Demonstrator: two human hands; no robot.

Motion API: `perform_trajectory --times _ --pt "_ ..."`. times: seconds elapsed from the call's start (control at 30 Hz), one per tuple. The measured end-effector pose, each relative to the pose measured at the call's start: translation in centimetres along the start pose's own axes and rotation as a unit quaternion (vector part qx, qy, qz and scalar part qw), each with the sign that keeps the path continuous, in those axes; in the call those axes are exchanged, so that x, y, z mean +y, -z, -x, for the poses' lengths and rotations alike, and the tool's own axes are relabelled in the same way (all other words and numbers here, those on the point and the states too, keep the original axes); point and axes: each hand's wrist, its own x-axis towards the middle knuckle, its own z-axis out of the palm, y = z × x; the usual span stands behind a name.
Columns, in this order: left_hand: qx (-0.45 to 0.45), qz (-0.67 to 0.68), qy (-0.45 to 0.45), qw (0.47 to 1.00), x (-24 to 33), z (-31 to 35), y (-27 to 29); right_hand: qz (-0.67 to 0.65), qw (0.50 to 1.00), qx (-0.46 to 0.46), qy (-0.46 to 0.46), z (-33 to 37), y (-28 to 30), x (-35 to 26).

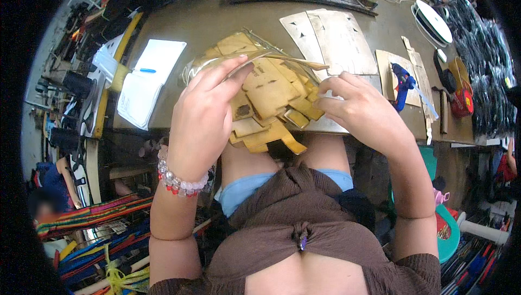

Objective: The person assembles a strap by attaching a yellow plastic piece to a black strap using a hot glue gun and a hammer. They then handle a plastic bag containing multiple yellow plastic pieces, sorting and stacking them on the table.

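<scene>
Yellow-brown card pieces point(266, 90) lie in a loose, overlapping pile at the centre of the frame, on the near edge of the brown table point(201, 21), the lowest ones jutting past that edge above the person's lap. Clear, shiny plastic point(196, 66) shows along the pile's upper left side. The left hand point(209, 100), with beaded bracelets point(182, 181) at its wrist, comes over the pile's left side; its thumb and fingers are closed on a thin tan strip point(296, 61) that slants across the top of the pile toward the right. The right hand point(361, 102) is at the pile's right edge with its fingers curled and nearly together; whether they grip anything cannot be told.

At the left of the frame lies an open notebook point(157, 56) with a blue pen point(145, 70) on it. Pale flat sheets point(339, 40) lie at upper centre right. Further right, a blue glue gun point(401, 84) rests on more card, with a white reel point(434, 21) above and a red tape measure point(462, 101) beyond.
</scene>
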Motion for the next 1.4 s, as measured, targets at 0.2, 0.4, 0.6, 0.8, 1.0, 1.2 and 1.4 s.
perform_trajectory --times 0.2,0.4,0.6,0.8,1.0,1.2,1.4 --pt "0.021 0.018 -0.004 1.000 -0.6 -0.1 0.2 -0.041 0.983 0.180 -0.016 -2.4 -2.3 1.1" --pt "0.128 0.067 -0.018 0.989 -2.0 0.4 0.5 -0.143 0.932 0.331 -0.022 -7.7 -1.8 -0.6" --pt "0.113 -0.005 -0.032 0.993 -2.2 0.2 1.2 -0.069 0.927 0.366 0.044 -11.1 -1.1 -1.0" --pt "0.168 0.018 0.007 0.986 -0.7 -0.4 2.3 -0.176 0.922 0.342 0.041 -11.3 -0.7 -1.6" --pt "0.128 -0.004 0.106 0.986 -0.7 -1.7 3.0 -0.124 0.939 0.309 0.088 -11.5 0.2 -2.9" --pt "0.186 -0.062 0.000 0.981 -1.9 -2.3 3.1 -0.061 0.982 0.157 0.087 -8.8 -0.6 -4.7" --pt "0.172 -0.034 -0.001 0.984 -1.9 -2.6 3.0 0.056 0.992 -0.032 0.113 -9.0 -3.3 -3.7"
